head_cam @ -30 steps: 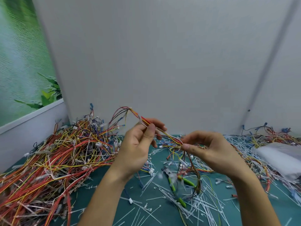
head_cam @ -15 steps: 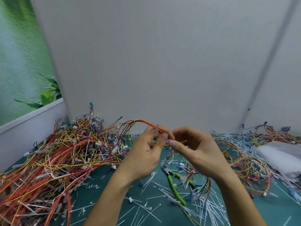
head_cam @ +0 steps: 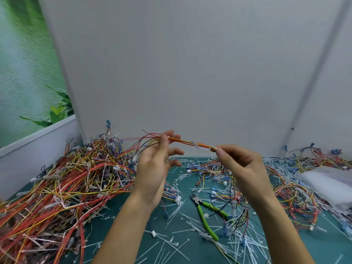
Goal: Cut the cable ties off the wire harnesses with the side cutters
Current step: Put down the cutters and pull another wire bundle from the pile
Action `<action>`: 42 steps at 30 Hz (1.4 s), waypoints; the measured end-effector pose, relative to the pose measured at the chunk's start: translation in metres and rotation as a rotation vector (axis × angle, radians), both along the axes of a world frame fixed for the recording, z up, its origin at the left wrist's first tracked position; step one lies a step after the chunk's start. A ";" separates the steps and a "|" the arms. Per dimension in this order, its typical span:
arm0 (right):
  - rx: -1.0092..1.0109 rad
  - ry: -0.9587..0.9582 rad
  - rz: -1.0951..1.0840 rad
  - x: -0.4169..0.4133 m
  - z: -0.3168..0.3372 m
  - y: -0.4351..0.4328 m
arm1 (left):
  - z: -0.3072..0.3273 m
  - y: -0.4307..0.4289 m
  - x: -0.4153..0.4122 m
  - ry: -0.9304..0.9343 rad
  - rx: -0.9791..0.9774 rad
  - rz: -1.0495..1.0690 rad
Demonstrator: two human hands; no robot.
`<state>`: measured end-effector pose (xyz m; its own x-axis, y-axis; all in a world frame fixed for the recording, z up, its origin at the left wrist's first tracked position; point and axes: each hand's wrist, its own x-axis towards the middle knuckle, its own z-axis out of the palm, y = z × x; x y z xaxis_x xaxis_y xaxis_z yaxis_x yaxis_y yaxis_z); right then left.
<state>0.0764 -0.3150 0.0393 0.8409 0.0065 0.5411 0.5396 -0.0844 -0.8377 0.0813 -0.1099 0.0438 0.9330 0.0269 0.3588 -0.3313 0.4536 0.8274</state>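
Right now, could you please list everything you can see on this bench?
held harness: one, red and yellow wires, stretched in the air
cable tie: one, white, on held harness near right hand
side cutters: one, green handles, lying on mat
harness pile: one, mostly red and yellow, left of mat
loose harnesses: several, mixed colours, right side
cut ties: many, white, strewn over mat
mat: one, teal, underneath
bag: one, white, far right
left hand: pinches held harness
right hand: pinches its end
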 end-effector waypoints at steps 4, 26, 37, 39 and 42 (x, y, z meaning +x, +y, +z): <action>0.008 0.003 -0.010 0.001 -0.001 -0.001 | 0.001 0.008 0.002 -0.040 -0.105 -0.120; -0.153 -0.057 -0.044 0.007 -0.005 -0.004 | -0.005 0.023 0.011 -0.129 0.251 0.119; -0.088 0.019 -0.037 -0.001 0.001 0.001 | -0.009 0.022 0.014 -0.113 0.402 0.261; -0.102 0.037 -0.025 -0.001 0.000 0.001 | -0.010 0.022 0.014 -0.101 0.404 0.286; -0.093 0.050 -0.021 0.001 -0.001 -0.001 | -0.012 0.023 0.015 -0.084 0.438 0.317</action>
